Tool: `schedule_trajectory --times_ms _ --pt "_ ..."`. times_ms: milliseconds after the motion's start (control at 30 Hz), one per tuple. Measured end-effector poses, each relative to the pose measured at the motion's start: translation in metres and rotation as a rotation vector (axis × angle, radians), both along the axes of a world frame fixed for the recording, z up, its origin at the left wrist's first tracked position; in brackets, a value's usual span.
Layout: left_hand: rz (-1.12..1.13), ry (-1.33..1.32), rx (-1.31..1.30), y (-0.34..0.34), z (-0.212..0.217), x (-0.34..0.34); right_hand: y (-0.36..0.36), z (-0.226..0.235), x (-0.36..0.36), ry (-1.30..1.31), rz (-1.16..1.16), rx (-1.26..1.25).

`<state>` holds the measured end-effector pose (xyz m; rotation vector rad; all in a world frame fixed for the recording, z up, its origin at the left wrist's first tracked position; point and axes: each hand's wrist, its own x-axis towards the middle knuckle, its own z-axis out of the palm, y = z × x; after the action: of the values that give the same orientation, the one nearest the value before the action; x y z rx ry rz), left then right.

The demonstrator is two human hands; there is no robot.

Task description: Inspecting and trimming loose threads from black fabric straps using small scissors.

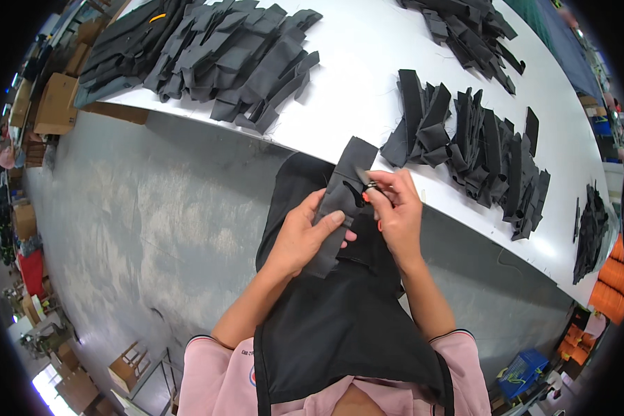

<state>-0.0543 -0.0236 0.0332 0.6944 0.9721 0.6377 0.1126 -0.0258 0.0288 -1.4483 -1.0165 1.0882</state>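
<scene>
A dark grey fabric strip (357, 154) is held in front of me by my left hand (305, 232), its thumb pressed flat on top and fingers underneath. My right hand (401, 211) grips a pair of small scissors (369, 186) with orange and black handles. Their blade lies over the upper part of the strip, beside a curled black piece (354, 194). Whether the blades are apart is too small to tell. The strip's far end reaches over the near edge of the white table (347, 90), and its near end hangs over my black apron (347, 326).
Stacked dark fabric pieces (236, 59) cover the table's far left. Bundles of black strips (492, 142) lie right of my hands, with another pile (475, 35) behind. Farther right are a dark heap (591, 232) and orange rolls (613, 277). A blue crate (523, 371) stands lower right.
</scene>
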Motion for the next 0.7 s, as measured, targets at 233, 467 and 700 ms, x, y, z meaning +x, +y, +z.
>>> schedule_trajectory --times_ms 233,467,700 --pt "0.117 -0.197 -0.066 0.006 -0.010 -0.009 -0.053 0.018 0.004 -0.503 0.159 0.197" --pt "0.146 -0.292 -0.090 0.008 -0.002 -0.002 -0.039 0.022 -0.006 -0.672 0.207 0.277" --pt "0.150 -0.318 -0.099 0.005 -0.006 -0.008 -0.035 0.025 -0.011 -0.719 0.249 0.289"
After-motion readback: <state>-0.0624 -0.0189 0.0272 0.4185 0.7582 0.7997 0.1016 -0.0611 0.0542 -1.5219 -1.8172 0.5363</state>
